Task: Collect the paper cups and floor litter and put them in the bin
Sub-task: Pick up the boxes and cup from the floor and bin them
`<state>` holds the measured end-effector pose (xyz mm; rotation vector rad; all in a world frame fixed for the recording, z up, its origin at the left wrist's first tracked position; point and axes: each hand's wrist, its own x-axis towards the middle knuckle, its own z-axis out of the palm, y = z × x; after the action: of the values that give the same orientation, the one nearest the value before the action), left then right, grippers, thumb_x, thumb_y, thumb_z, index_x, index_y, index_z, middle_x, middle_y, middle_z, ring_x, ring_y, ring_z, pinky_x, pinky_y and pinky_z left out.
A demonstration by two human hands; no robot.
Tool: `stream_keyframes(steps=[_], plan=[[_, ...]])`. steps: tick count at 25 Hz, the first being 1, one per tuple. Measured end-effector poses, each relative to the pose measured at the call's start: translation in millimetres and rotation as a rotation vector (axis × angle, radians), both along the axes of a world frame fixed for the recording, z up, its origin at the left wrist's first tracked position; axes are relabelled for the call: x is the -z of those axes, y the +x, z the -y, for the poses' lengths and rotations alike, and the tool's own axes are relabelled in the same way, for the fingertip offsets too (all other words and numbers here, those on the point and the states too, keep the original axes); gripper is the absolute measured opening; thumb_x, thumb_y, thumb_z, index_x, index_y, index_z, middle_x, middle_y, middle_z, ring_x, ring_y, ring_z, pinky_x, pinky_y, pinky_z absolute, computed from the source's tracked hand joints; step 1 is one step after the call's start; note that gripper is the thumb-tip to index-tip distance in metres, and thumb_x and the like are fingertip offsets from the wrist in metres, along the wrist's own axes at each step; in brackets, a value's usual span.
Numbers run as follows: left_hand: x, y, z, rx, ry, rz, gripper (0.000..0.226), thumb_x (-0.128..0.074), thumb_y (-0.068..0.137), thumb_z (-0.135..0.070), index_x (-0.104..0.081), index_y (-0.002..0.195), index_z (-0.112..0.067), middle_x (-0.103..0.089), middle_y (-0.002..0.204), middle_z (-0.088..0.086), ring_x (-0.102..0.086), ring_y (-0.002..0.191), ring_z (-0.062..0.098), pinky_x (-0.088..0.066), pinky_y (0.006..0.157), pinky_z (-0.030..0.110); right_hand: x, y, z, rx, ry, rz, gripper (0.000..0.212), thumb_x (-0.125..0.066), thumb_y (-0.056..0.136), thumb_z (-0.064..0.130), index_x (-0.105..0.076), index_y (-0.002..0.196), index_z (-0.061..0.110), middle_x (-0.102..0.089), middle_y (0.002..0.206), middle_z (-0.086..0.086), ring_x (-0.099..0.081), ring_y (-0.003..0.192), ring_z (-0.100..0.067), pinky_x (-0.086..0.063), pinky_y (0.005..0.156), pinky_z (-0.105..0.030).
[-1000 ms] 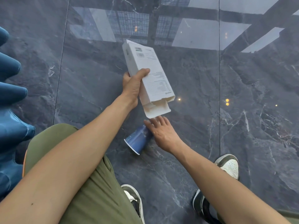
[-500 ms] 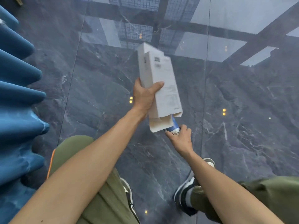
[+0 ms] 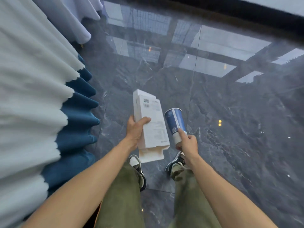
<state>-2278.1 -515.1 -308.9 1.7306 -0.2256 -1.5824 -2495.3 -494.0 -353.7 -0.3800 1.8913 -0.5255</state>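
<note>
- Right hand [image 3: 187, 143]: fingers [image 3: 181, 133] wrapped round the base of the blue paper cup [image 3: 175, 123], index laid up its side. Cup upright, rim up, just right of frame centre. A second ago it lay on its side on the floor [image 3: 238, 129]; now it is lifted clear.
- Left hand [image 3: 136, 129]: fingers clenched on the white carton [image 3: 152, 127], thumb across its face, open flap hanging at the lower end. Same grip as before.
- Carton and cup sit side by side, close but apart.
- View has risen: legs and shoes [image 3: 137, 163] now below the hands, so the person appears to be standing up from a crouch.
- Left of frame: pleated white-and-blue table skirt [image 3: 49, 112].
- No bin in view. Judgement: pickup done here; carrying both items to the bin comes next.
</note>
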Motion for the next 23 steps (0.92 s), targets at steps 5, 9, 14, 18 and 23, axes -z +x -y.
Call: stream_keyframes(steps=[5,9,14,18,23], plan=[[-103.4,53.3,-77.2,-0.013,0.026,0.001,0.058,-0.080,0.079,-0.023,-0.054,0.130,-0.013,-0.072,0.117,0.011,-0.072,0.103,0.029,-0.059,0.079,0.041,-131.4,42.4,-46.3,-0.039,0.031,0.180,0.047,-0.064,0.094,0.055,-0.068,0.113,0.012,-0.073,0.102,-0.017,-0.071,0.079,-0.029,-0.057,0.063,-0.036],[-138.8,84.1,-137.7,0.016,0.038,-0.017,0.068,-0.079,0.071,-0.029,-0.054,0.133,-0.015,-0.072,0.120,0.013,-0.072,0.108,0.033,-0.060,0.093,0.054,-176.3,80.0,-101.4,-0.130,0.021,0.283,0.049,-0.063,0.094,0.057,-0.071,0.117,0.014,-0.077,0.099,-0.014,-0.074,0.080,-0.027,-0.058,0.070,-0.038],[-170.0,111.2,-233.6,-0.006,-0.020,-0.008,0.073,-0.082,0.067,-0.033,-0.055,0.132,-0.014,-0.072,0.118,0.013,-0.072,0.106,0.034,-0.059,0.096,0.055,-201.3,119.3,-185.3,-0.287,-0.015,0.352,0.050,-0.066,0.093,0.055,-0.070,0.118,0.012,-0.079,0.097,-0.010,-0.075,0.080,-0.023,-0.059,0.075,-0.038],[-179.5,133.8,-323.7,-0.074,-0.022,0.052,0.053,-0.083,0.080,-0.026,-0.056,0.124,-0.014,-0.073,0.116,0.014,-0.073,0.103,0.033,-0.061,0.081,0.043,-210.3,137.9,-250.9,-0.395,-0.020,0.395,0.044,-0.069,0.094,0.041,-0.066,0.120,0.006,-0.078,0.105,-0.016,-0.077,0.082,-0.026,-0.060,0.066,-0.033],[-173.7,170.0,-437.3,-0.092,0.066,0.148,0.061,-0.086,0.075,-0.033,-0.058,0.124,-0.011,-0.074,0.114,0.013,-0.072,0.100,0.032,-0.058,0.073,0.039,-204.5,168.4,-341.5,-0.508,0.042,0.429,0.043,-0.068,0.093,0.035,-0.067,0.122,0.003,-0.076,0.112,-0.022,-0.074,0.089,-0.031,-0.059,0.089,-0.047]])
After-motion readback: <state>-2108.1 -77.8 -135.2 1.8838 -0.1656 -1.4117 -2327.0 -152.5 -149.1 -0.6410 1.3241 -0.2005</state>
